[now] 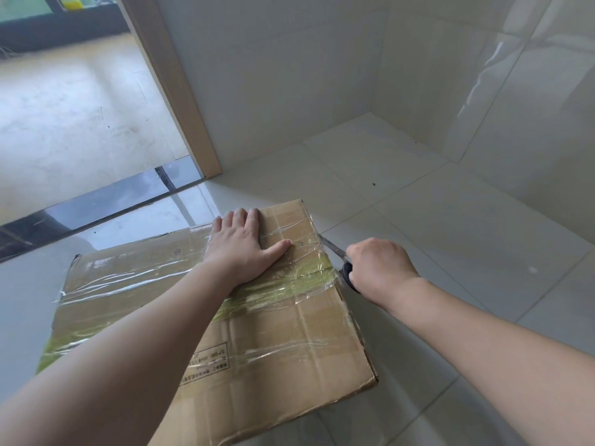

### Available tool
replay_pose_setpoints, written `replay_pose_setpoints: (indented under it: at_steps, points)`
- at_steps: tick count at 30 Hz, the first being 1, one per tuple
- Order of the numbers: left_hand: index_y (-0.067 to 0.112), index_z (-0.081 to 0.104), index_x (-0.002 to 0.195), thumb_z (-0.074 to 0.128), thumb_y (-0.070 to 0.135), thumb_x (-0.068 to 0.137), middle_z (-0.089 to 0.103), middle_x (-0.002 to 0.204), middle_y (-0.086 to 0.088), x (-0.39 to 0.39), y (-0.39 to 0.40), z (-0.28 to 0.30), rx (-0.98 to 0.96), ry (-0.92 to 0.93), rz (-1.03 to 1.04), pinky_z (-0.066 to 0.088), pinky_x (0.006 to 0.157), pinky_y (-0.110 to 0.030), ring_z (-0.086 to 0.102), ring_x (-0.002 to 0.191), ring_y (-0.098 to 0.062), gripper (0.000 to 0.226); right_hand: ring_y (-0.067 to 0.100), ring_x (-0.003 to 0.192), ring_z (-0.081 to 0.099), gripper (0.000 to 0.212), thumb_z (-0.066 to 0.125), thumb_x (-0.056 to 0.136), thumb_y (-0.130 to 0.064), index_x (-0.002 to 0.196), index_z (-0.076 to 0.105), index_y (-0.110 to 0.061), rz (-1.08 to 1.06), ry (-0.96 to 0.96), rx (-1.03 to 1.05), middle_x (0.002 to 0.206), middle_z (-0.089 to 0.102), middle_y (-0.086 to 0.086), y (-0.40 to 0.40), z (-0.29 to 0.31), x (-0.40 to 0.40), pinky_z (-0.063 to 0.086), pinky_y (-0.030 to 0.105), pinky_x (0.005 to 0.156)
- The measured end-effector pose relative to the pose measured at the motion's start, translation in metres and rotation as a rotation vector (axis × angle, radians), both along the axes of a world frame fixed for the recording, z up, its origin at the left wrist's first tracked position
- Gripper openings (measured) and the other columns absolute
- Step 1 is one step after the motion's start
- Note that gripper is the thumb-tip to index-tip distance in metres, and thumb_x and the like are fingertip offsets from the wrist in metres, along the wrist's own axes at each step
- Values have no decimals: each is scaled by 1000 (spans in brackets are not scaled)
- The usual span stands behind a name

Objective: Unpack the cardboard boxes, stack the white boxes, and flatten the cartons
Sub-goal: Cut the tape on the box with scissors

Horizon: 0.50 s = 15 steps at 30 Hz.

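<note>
Sealed cardboard box [251,323] is seen lying on the tiled floor [450,220] near a door frame [190,101], top wrapped in clear and yellowish tape [289,278]. Left hand [244,246] is laid flat on the box top, fingers straight, grip spread. Right hand [380,268] is curled around black-handled scissors [341,262]; the blade tip is held at the box's right edge.
</note>
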<state>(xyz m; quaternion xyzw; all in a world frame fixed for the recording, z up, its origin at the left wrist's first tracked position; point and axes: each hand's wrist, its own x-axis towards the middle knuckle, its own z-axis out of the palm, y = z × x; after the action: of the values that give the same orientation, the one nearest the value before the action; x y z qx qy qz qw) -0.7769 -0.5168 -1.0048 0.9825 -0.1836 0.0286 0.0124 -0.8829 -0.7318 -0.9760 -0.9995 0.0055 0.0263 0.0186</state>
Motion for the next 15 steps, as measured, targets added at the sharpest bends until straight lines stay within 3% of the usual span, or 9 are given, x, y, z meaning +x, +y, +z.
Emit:
replay_pose_setpoints:
  at_steps: [4,7,12,15]
  points:
    - [20,30,136,13,90,67,42,126,-4,0,0,0,-3,6,-1,21,107,-42,34,121,-26,100,27,66,43,14,53,83,-14,72,45,-19,-3,-16,-1,83,63,7,-2,-1,4,32,26,57]
    - [21,30,137,12,91,66,41,128,-4,0,0,-1,-15,11,-12,21,108,-43,33,122,-26,102,26,65,43,15,55,79,-25,72,43,-21,-35,-59,-28,68,48,0,-9,-1,5,28,26,54]
    - [20,29,137,13,91,66,41,127,-4,0,0,-2,-16,20,-19,20,109,-43,33,122,-26,102,27,63,42,29,55,75,-28,61,31,-22,-38,-67,-50,57,32,-5,-11,-4,10,18,25,46]
    - [20,30,136,13,90,66,42,125,-3,-1,0,-2,-15,8,-18,21,108,-43,33,120,-26,101,27,64,43,21,55,77,-27,65,38,-21,-29,-71,-34,58,34,-3,-9,-7,17,22,25,48]
